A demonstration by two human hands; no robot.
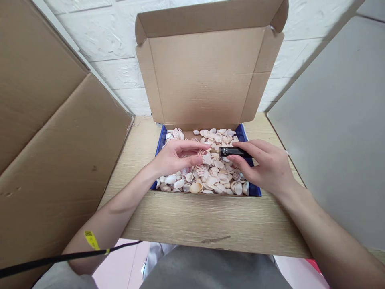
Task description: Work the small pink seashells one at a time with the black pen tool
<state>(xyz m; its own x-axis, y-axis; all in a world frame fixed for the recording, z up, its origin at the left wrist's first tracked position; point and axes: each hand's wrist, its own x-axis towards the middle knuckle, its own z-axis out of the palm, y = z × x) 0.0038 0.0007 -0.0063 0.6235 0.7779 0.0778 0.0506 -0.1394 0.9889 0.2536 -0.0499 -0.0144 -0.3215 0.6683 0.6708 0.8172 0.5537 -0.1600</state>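
Observation:
Over a blue-edged cardboard box point(254, 190) full of pale seashells point(213, 179), my right hand point(264, 162) grips a black pen-like tool point(233, 151) between thumb and fingers. The tool's brass-coloured tip points left. My left hand point(180, 154) pinches a small shell point(205, 155) between thumb and fingers, close to that tip. Whether the tip touches the shell cannot be made out. Part of the held shell is hidden by my fingers. Below my left hand lies a red-striped shell point(201, 170) among the others.
The box's open lid point(207, 76) stands upright against a white brick wall point(99, 36). The box rests on a wooden table point(180, 218). A large cardboard panel point(60, 140) borders the left, a grey panel point(337, 132) the right. A black cable point(54, 259) crosses the lower left.

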